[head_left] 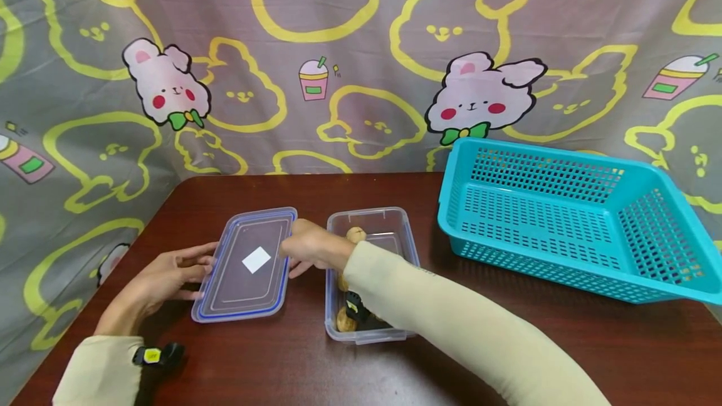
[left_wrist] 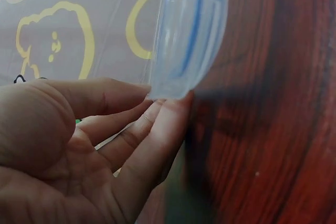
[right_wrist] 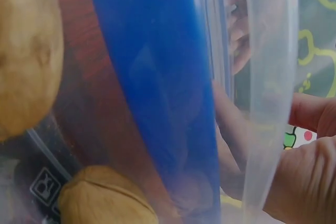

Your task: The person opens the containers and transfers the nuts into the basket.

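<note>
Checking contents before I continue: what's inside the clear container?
Walnuts lie in the clear container, along its left side. The right sleeve covers much of its middle and near right; anything beneath, and the count, is hidden.

Head-view tally: hands x2 (L hand (head_left: 169,274), R hand (head_left: 307,246)); sleeves (head_left: 104,365) x2; blk wrist units (head_left: 152,356) x2. Lid (head_left: 242,296) x1, w/ wht label (head_left: 256,260) x1. Box (head_left: 371,337) x1. Walnuts (head_left: 346,320): min. 3 vis., R sleeve blocks part, total unclear; R-wrist view gives 2, both cut by frame. Basket (head_left: 536,265) x1. Table (head_left: 254,356) x1. Backdrop cloth (head_left: 225,5) x1; printed cups (head_left: 313,80) x3, 1 cropped.
</note>
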Demonstrator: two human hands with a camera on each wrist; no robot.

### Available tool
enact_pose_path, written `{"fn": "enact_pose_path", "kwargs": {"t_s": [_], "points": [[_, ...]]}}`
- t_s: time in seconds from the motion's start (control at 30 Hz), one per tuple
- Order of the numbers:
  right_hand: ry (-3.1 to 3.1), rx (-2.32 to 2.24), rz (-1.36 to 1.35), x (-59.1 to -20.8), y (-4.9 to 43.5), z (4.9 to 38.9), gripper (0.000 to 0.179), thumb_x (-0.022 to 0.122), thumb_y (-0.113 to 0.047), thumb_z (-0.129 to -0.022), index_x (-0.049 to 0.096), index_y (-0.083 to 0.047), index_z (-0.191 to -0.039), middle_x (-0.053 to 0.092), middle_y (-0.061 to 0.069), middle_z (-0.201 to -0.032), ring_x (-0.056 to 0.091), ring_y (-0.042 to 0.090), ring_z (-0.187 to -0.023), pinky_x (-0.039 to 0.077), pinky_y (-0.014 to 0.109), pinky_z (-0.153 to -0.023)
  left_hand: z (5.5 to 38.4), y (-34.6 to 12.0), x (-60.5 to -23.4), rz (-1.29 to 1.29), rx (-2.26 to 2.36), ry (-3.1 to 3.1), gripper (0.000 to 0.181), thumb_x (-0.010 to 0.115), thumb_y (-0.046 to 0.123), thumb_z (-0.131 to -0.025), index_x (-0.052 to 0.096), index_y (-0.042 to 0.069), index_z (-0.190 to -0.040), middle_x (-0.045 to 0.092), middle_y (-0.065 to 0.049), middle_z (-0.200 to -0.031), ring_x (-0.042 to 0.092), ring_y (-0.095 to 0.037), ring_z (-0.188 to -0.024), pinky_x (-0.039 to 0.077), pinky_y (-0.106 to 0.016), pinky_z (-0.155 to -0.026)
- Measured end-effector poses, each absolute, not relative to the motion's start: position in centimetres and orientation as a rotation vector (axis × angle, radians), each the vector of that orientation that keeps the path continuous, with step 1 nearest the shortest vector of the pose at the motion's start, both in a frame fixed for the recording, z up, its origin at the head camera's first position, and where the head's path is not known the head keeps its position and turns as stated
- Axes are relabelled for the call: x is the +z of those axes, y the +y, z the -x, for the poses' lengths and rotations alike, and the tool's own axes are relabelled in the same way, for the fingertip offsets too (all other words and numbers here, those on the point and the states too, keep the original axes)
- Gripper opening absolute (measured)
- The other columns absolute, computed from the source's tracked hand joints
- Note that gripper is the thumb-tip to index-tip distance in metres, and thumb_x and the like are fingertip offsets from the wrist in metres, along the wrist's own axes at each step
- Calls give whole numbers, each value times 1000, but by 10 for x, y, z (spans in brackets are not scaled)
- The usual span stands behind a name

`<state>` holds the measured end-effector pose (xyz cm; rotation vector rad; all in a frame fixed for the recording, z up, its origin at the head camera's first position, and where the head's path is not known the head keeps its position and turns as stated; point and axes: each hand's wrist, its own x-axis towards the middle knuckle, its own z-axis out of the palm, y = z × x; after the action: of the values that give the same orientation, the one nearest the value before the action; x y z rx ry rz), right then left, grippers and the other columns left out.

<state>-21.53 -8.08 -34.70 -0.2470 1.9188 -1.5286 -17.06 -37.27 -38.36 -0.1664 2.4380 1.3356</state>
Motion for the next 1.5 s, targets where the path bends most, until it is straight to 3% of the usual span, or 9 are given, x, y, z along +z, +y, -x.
{"fn": "enact_pose_path", "kwargs": {"t_s": [0.17,0.47,0.67,0.77,0.97,1.07,1.23,1.33,1.5], "points": [[1922,-1516,222,-349,-84,216,34,60,8,-92,54,14,-126,64,20,-112,70,36,-96,64,48,-87,172,-370,-385,186,1297,2467,64,55,12,-107,27,-1,-163,55,-32,-143,69,-13,-103,66,-36,-75],[1936,-1509,179,-350,-84,214,38,63,6,-92,51,14,-127,56,19,-119,59,47,-116,63,53,-90,175,-362,-382,240,1256,2500,58,49,15,-109,32,-2,-162,70,-22,-123,71,-16,-98,66,-36,-73],[1956,-1464,174,-347,-84,214,54,63,4,-93,45,16,-143,53,29,-146,53,54,-132,63,54,-90,177,-359,-380,289,1270,2493,59,52,20,-109,34,-3,-160,75,-15,-115,71,-13,-92,66,-36,-73],[1968,-1440,180,-346,-83,215,59,63,3,-94,41,16,-147,49,32,-151,52,56,-135,63,52,-90,177,-358,-379,301,1283,2492,59,52,20,-108,35,-4,-160,75,-16,-116,71,-11,-92,66,-36,-74],[1955,-1446,205,-341,-79,215,52,64,4,-94,46,17,-141,55,25,-142,57,49,-125,63,48,-90,174,-356,-372,283,1200,2543,57,43,20,-112,33,-12,-157,66,-30,-127,70,-17,-98,66,-38,-77],[1954,-1439,241,-335,-74,216,47,66,5,-93,48,16,-135,55,22,-131,58,39,-108,64,44,-89,171,-351,-367,278,1089,2618,59,42,26,-113,33,-14,-156,58,-37,-136,69,-29,-106,65,-42,-82],[1943,-1438,296,-322,-63,217,59,65,5,-94,42,14,-148,60,22,-124,59,30,-91,65,39,-84,165,-340,-359,250,791,2829,67,47,39,-110,40,-10,-154,51,-40,-146,57,-53,-126,54,-62,-100],[1924,-1440,327,-313,-54,216,58,64,4,-95,43,10,-149,67,21,-118,65,34,-96,66,39,-81,162,-328,-354,210,703,2927,70,48,44,-109,40,-9,-154,53,-39,-144,52,-56,-131,46,-69,-104],[1931,-1434,380,-302,-35,212,48,66,-1,-96,54,3,-142,67,17,-123,66,36,-113,66,39,-80,156,-302,-348,124,802,2970,79,53,48,-107,33,-9,-158,55,-35,-142,54,-54,-130,51,-66,-101]]}}
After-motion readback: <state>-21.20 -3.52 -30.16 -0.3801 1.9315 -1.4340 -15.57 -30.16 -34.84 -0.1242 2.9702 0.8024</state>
